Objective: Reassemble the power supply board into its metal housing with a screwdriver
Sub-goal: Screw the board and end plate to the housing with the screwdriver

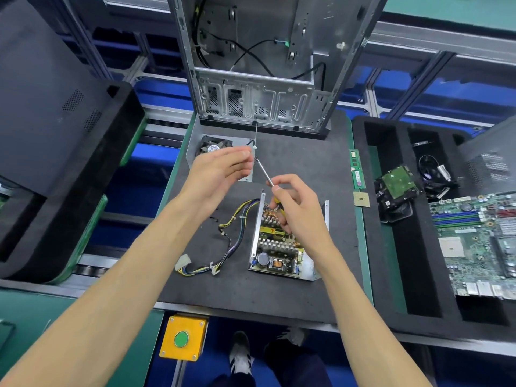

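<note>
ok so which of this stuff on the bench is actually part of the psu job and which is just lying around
In the job:
- power supply board in its metal housing
- screwdriver, gripped by the right hand
- left hand, raised near the screwdriver tip
- fan cover panel

Lying about:
- computer case
- RAM sticks
- CPU chip
- hard drive
- motherboard
- yellow button box

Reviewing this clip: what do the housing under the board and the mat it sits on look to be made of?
The housing looks like bare sheet metal: pale grey, dull sheen, thin folded walls. The mat looks like dark foam or rubber: matte, speckled, no glare; which one I cannot tell.
</note>
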A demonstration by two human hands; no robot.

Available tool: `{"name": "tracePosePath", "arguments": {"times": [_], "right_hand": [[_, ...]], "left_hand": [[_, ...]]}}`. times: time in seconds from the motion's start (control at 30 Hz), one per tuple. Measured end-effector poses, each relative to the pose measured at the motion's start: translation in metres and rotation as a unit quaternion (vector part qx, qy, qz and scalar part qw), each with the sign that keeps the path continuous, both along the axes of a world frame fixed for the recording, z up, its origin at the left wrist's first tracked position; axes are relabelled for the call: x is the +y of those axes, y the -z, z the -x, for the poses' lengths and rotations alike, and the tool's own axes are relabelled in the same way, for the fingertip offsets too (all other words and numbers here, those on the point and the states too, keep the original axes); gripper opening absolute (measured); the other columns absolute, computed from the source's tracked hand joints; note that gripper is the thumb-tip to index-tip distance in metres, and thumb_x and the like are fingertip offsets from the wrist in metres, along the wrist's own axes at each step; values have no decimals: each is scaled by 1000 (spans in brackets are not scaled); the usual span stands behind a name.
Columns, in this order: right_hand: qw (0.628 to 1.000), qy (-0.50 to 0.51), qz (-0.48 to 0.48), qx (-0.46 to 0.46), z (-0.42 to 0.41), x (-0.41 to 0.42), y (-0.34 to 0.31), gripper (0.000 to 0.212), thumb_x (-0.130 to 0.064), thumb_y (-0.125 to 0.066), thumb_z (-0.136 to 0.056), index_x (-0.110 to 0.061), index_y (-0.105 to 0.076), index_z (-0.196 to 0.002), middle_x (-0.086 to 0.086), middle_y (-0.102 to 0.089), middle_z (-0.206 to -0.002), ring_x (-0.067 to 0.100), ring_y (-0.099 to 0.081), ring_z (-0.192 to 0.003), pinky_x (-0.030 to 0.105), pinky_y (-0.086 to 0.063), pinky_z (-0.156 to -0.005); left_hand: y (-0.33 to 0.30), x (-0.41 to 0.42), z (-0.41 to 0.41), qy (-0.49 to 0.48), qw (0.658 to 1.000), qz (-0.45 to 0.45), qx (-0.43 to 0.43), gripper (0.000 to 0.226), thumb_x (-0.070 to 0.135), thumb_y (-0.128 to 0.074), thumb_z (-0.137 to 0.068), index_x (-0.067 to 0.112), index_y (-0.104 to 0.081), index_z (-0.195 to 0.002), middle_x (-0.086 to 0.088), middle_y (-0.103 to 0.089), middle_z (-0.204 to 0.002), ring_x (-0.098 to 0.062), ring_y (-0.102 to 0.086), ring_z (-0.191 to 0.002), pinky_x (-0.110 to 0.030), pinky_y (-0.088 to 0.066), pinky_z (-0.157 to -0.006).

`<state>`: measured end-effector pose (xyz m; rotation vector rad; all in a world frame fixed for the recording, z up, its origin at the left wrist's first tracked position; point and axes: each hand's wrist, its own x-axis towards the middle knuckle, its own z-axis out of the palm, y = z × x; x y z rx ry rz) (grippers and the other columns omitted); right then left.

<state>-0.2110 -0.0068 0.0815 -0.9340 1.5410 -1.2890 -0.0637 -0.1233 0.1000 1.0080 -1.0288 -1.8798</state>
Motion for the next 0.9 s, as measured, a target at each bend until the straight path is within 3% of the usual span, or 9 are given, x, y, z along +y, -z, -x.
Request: {"name": "tracePosePath", "arguments": {"times": [0.17,0.27,0.4,0.5,0.63,0.9], "right_hand": [[1000,-7,25,-2,3,15,-6,15,-18,-55,-105,-26,-68,-103,-1,-60,-70,9,-42,-49,17,-33,-43],[999,-4,36,-4,4,24,-9,16,-18,-56,-104,-27,-68,-101,0,-60,-70,9,-42,-47,17,-31,-41],[999,0,36,12,7,36,-9,14,-17,-57,-104,-24,-68,-104,-4,-61,-68,9,-42,-46,16,-31,-40],[999,7,37,21,11,46,-7,12,-16,-58,-104,-23,-68,-103,-3,-61,-68,8,-42,-47,15,-32,-42],[993,20,56,100,13,60,-7,13,-17,-61,-101,-27,-69,-101,-4,-65,-69,4,-60,-59,15,-43,-53],[995,42,72,55,16,78,-15,11,-18,-59,-103,-26,-68,-103,-4,-63,-67,1,-51,-49,9,-36,-49]], "left_hand": [[-4,12,8,34,995,-87,32,8,9,-71,-91,9,-79,-89,0,-71,-79,-11,-66,-71,-22,-57,-73],[-7,22,14,34,993,-104,51,5,9,-72,-90,5,-74,-93,-2,-71,-79,-12,-67,-70,-22,-58,-72],[-10,32,18,40,990,-119,56,12,8,-71,-90,8,-77,-80,-4,-71,-75,-13,-68,-68,-24,-59,-70],[-12,37,17,69,994,-83,29,20,7,-72,-89,10,-80,-71,-4,-71,-75,-15,-69,-70,-25,-58,-71],[-15,46,18,101,994,6,-47,8,6,-75,-85,7,-80,-79,-8,-70,-76,-19,-69,-71,-27,-59,-71],[-20,70,29,57,998,-5,18,7,13,-77,-86,7,-81,-82,-13,-74,-89,-24,-73,-82,-33,-60,-76]]}}
